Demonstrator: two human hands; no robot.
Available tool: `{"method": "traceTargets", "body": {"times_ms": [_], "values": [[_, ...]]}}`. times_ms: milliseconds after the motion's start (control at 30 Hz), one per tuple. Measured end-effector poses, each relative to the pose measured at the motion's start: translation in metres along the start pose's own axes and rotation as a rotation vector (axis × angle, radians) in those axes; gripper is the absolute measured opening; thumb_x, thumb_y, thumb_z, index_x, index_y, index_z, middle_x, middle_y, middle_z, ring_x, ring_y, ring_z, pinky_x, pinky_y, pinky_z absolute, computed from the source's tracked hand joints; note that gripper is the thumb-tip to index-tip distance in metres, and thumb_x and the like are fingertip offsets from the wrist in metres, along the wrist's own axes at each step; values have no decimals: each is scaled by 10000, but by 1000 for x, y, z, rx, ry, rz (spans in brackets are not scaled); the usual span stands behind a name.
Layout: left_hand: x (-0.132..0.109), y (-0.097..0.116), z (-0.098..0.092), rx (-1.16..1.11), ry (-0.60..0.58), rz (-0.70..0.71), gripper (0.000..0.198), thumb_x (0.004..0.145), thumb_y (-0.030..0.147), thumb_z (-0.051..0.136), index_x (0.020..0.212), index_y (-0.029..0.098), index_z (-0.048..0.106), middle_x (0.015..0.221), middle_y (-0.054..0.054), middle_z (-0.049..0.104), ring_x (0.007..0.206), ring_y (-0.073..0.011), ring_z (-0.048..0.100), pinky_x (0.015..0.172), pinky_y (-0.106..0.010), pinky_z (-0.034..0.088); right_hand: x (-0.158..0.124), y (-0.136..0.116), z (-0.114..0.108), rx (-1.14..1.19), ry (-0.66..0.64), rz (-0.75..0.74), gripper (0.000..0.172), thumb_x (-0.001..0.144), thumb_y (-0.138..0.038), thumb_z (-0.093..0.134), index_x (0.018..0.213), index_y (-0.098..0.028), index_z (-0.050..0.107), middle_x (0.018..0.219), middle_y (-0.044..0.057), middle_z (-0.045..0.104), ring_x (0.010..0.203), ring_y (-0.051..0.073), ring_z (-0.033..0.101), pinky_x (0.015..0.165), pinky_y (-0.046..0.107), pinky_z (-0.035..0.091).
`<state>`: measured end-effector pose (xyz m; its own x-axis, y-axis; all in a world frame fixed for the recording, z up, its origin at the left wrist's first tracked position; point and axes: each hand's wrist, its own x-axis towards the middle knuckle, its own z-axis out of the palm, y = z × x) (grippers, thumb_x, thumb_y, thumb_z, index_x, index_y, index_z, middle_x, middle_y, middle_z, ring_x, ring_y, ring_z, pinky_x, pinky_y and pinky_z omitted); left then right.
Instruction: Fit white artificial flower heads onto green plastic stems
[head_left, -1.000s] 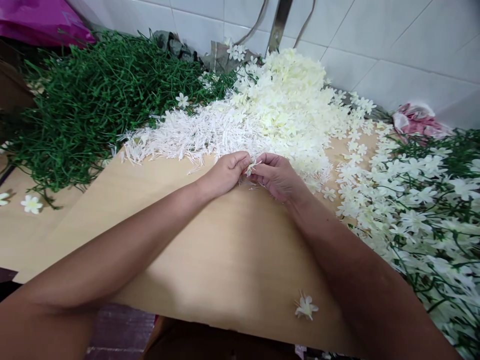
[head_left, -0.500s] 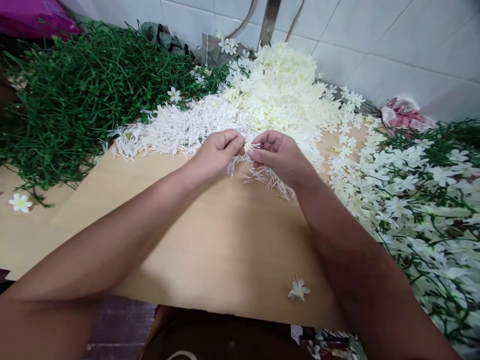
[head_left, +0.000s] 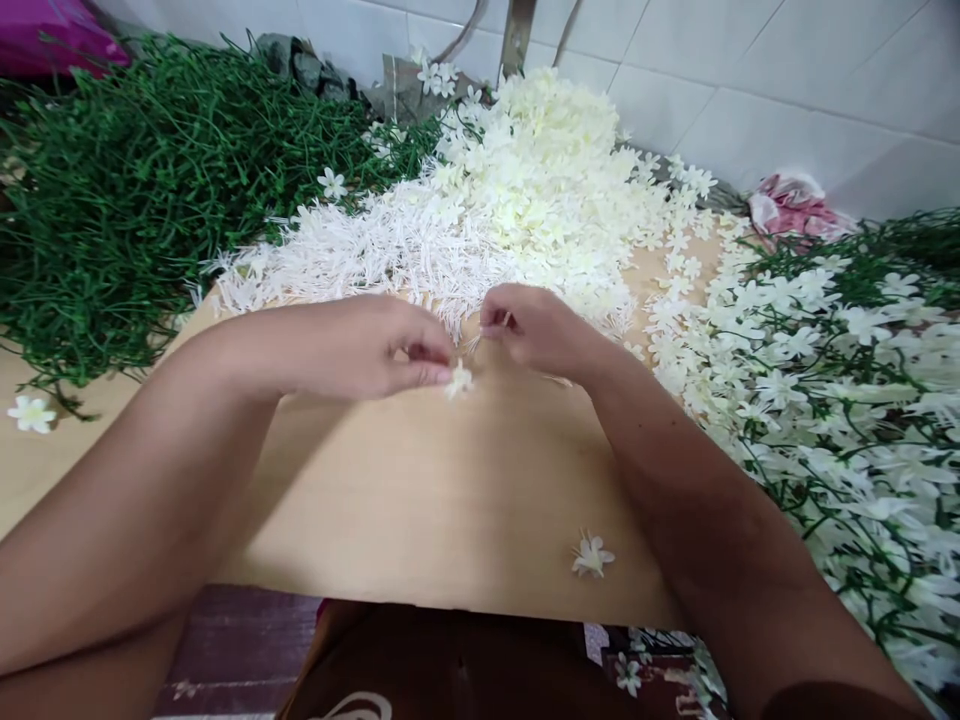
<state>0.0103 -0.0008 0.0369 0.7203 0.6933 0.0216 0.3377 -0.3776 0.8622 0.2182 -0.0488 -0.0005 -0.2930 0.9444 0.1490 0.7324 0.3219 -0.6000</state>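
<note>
My left hand [head_left: 367,345] pinches a small white artificial flower [head_left: 459,379] between thumb and fingertips, low over the board. Close by on the right, my right hand [head_left: 536,330] has its fingers pinched together, with thin white stamen threads [head_left: 473,344] showing at the tips. Just beyond both hands lies a heap of loose white stamens [head_left: 360,250]. Behind it rises a pile of cream-white petal flowers [head_left: 562,160]. A single white flower with stamens [head_left: 592,555] rests on the board near its front edge.
Green plastic stems [head_left: 172,170] are heaped at the left. Flowers joined to green stems [head_left: 840,430] spread along the right. A lone flower [head_left: 31,413] lies at far left. The brown board [head_left: 420,520] ends before my lap; a tiled wall [head_left: 750,90] stands behind.
Both hands were together at the stamen heap; now they are slightly apart. The left has come nearer and turned, carrying the flower. The right has shifted slightly toward me. The view has tilted slightly.
</note>
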Motion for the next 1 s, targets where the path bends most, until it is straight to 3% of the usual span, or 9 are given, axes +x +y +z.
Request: {"method": "traceTargets", "body": {"times_ms": [100,200,400,500,667,767,867,933,1000], "values": [[-8,7,6,301,-274,139,107,688,270,682,625,188,656,627,8,586,584,-121,504,673,-263,347,0,1,-13,178,153,47,102,776,-103,572,716,-179,539,670,-9,536,636,107,469,638,277,370],[-19,22,41,585,-138,335,204,838,252,522,709,192,668,688,-24,587,634,-137,491,713,-300,332,-1,3,-25,332,266,71,91,768,-103,610,738,-181,575,649,-19,516,662,105,490,653,276,389],[-57,35,157,568,-294,958,228,871,252,496,1043,203,637,1074,-107,600,852,-201,547,706,-355,396,-3,3,-39,400,337,38,75,764,-108,616,782,-181,612,694,-22,518,753,115,556,687,277,435],[-58,26,180,583,-289,987,224,876,171,450,943,182,663,933,-99,621,771,-185,553,640,-336,411,-5,1,-42,382,337,31,63,766,-122,619,792,-179,611,686,-25,520,744,109,558,684,269,439],[-26,15,151,549,-271,757,219,849,102,447,877,147,659,897,-108,643,757,-187,565,618,-313,445,-5,1,-42,395,363,32,65,747,-161,653,776,-183,600,666,-32,522,691,94,551,642,248,442],[1,14,116,41,-173,307,188,850,152,484,914,152,661,944,-88,655,856,-162,604,767,-307,497,-3,2,-43,435,400,39,94,726,-132,658,771,-188,598,674,-33,530,684,88,553,634,240,443],[22,12,80,-593,85,-149,150,848,182,525,945,132,628,862,-61,654,767,-116,620,727,-259,533,-1,2,-41,482,437,62,134,709,-94,654,781,-192,598,691,-33,543,681,87,546,623,237,438],[30,10,61,-875,215,-312,165,878,167,474,927,106,619,838,-69,651,778,-107,637,750,-237,549,0,1,-37,488,448,80,128,711,-88,648,774,-188,600,686,-31,547,659,86,532,607,239,429],[32,7,48,-1021,297,-365,215,905,187,428,897,82,616,816,-85,647,802,-120,654,776,-236,563,2,-2,-30,449,435,83,92,729,-96,631,744,-180,599,671,-27,550,634,85,517,593,245,423]]}}
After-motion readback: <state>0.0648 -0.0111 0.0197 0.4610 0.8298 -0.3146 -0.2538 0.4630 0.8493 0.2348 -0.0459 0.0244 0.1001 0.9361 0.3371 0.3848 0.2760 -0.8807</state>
